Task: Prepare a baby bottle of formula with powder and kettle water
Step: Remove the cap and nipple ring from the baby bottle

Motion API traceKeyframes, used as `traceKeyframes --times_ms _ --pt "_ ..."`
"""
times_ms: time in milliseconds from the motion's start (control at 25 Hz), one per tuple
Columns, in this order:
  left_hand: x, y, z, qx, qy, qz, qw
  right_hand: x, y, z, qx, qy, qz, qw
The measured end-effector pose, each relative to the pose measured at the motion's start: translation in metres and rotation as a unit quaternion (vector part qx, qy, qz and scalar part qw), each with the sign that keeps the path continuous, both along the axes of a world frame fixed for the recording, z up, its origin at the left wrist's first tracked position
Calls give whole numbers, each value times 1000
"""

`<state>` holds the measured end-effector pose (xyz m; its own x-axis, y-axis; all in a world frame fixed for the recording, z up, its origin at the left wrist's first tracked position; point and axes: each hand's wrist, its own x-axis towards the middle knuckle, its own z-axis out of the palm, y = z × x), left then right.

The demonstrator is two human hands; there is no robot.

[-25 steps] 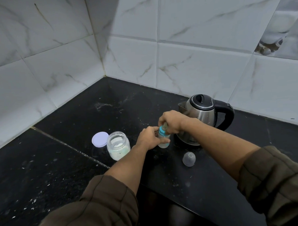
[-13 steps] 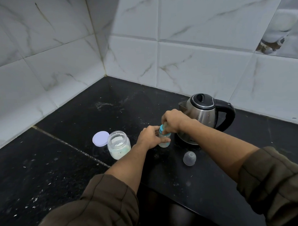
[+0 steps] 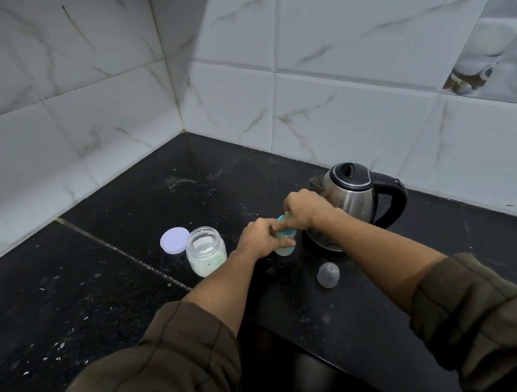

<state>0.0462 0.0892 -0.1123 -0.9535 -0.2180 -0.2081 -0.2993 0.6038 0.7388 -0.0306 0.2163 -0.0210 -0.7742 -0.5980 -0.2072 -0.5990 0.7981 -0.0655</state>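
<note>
1. Head view: your left hand [image 3: 260, 238] still grips the baby bottle [image 3: 285, 248], upright on the surface [image 3: 107, 291] just beside the kettle [image 3: 352, 203].
2. Your right hand [image 3: 303, 208] stays curled round its teal top, barely shifted from a second ago.
3. The open powder jar [image 3: 206, 251], its lid [image 3: 174, 240] and the clear cap [image 3: 328, 275] lie where they were.

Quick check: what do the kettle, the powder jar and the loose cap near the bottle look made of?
Kettle: brushed stainless steel by its grey metallic sheen, with glossy black plastic lid and handle. Powder jar: clear glass or plastic, hard to say; white powder shows through. Loose cap: translucent, cloudy plastic, likely.
</note>
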Motion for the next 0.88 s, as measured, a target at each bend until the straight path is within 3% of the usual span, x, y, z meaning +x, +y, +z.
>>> traceKeyframes --times_ms 320,640,880 --pt "0 0 -1 8 -8 9 1000 5 -1 7 42 -31 117 992" --pt "0 0 0 -14 1 4 1000 -3 -1 9 36 -19 18 999" --pt "-2 -1 -2 10 -9 13 1000 3 -6 9 84 -9 120 989"
